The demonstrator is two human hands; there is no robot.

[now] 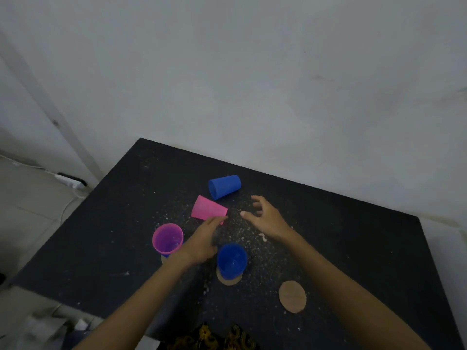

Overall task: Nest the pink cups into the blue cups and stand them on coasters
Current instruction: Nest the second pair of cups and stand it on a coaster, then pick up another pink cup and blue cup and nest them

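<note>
Black and speckled, the counter (353, 236) carries smooth tapered plastic cups. A pink cup (209, 209) and a blue cup (224, 186) lie on their sides. The left hand (202, 242) reaches the pink one, grip released; the right hand (267, 217) hovers, fingers spread. An upright blue cup (231, 260) stands on a round cork coaster (227, 279); a nested pink-in-blue pair (167, 239) stands left, a bare coaster (292, 296) right.

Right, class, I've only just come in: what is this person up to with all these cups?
A person is pairing cups on a black table. One pink cup already sits nested in a blue one at the left. An empty blue cup stands on a coaster; another coaster is bare. The left hand reaches for the pink cup on its side, the right hand open beside it. A second blue cup lies beyond.
</note>
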